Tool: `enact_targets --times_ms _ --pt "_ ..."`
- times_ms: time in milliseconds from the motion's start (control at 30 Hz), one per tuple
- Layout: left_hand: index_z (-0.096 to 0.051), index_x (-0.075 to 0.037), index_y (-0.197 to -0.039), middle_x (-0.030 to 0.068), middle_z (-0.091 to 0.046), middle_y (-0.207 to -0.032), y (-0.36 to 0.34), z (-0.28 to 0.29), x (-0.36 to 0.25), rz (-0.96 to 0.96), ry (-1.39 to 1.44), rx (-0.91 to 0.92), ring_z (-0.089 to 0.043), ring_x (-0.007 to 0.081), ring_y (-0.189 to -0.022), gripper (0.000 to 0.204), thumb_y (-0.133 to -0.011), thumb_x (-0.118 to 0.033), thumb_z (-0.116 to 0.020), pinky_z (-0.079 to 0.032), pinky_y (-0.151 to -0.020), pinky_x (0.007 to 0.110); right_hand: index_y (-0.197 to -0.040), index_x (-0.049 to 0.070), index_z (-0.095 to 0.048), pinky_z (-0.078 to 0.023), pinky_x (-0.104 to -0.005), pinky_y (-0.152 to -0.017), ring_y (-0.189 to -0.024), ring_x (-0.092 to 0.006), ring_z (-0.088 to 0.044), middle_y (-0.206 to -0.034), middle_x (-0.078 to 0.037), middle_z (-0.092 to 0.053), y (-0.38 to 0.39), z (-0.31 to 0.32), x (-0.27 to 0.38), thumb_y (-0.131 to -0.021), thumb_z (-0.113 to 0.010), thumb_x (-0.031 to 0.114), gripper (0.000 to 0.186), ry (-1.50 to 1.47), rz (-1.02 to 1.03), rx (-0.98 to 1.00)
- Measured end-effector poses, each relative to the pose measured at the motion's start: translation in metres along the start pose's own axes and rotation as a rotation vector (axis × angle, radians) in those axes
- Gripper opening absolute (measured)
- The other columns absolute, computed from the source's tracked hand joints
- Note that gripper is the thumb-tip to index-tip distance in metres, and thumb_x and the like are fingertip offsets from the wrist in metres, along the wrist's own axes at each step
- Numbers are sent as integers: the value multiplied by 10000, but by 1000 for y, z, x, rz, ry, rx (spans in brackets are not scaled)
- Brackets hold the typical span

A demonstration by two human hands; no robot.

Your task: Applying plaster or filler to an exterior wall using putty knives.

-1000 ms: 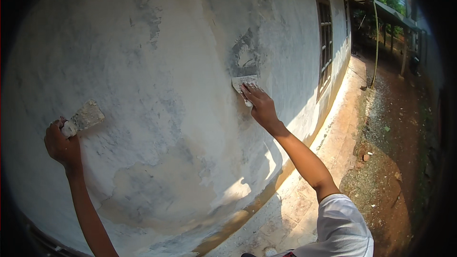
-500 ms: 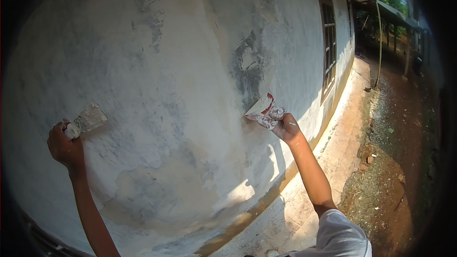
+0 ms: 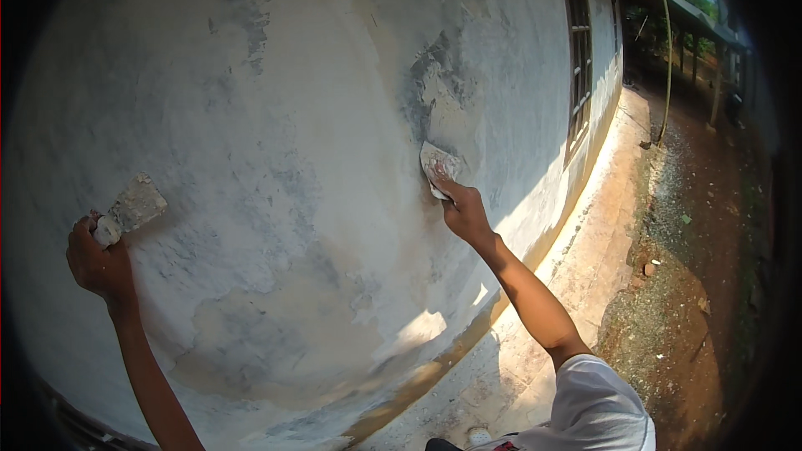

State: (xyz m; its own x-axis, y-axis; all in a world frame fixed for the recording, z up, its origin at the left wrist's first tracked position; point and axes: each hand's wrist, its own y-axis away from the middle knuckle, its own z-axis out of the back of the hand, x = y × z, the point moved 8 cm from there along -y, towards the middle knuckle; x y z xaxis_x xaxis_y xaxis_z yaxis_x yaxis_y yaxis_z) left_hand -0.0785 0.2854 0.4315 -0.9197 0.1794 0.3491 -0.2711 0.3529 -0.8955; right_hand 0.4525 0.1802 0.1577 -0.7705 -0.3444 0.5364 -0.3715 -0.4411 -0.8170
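My left hand (image 3: 100,263) is closed round the handle of a putty knife (image 3: 139,203), whose wide blade is crusted with pale filler. That blade points up and to the right, close to the wall. Farther right, my right hand (image 3: 466,213) grips a second putty knife (image 3: 438,165) with a whitish, smeared blade. Its blade lies against the wall (image 3: 322,159), just below a pale streak of filler (image 3: 445,113) on a dark rough patch (image 3: 434,58). My fingers hide most of the right knife's handle.
The wall carries grey and beige blotches and runs back to a barred window (image 3: 578,58). A sunlit concrete ledge (image 3: 576,259) follows its foot. Beyond lies a dirt and gravel path (image 3: 668,309), with a thin leaning pole (image 3: 667,75) farther off.
My right hand has moved left and slightly up, its blade turning flatter to the wall. A pale streak now covers part of the dark patch. My left hand has shifted slightly left.
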Motion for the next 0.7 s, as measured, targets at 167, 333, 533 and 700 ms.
enact_targets --times_ms 167,333,533,700 --pt "-640 -86 -979 59 -685 -901 4 -7 4 25 -20 16 -684 277 -810 155 -915 -165 -757 -544 -720 398 -1330 21 -649 -495 -266 -956 -1183 -193 -672 -1290 -185 -700 1 60 7 -845 -455 -198 566 -146 -57 -45" --pt "-628 -84 -955 47 -661 -865 3 -8 -5 0 11 6 -674 253 -773 147 -916 -152 -753 -543 -696 383 -1339 -15 -627 -472 -263 -766 -823 -137 -583 -1000 -84 -717 -83 98 17 -917 -513 -91 444 -21 -10 -362" --pt "-622 -85 -942 42 -657 -861 -1 -1 -6 -20 26 -25 -665 254 -761 154 -910 -149 -758 -538 -693 384 -1194 -15 -674 -529 -434 -909 -1033 -365 -661 -1122 -196 -714 -98 59 25 -807 -594 -64 398 385 163 -508" --pt "-645 -92 -1004 48 -700 -953 8 -6 4 35 17 26 -688 277 -837 176 -889 -150 -765 -548 -749 389 -1143 -10 -693 -544 -466 -899 -1048 -383 -648 -1132 -192 -707 -73 32 16 -676 -577 -70 485 413 182 -523"
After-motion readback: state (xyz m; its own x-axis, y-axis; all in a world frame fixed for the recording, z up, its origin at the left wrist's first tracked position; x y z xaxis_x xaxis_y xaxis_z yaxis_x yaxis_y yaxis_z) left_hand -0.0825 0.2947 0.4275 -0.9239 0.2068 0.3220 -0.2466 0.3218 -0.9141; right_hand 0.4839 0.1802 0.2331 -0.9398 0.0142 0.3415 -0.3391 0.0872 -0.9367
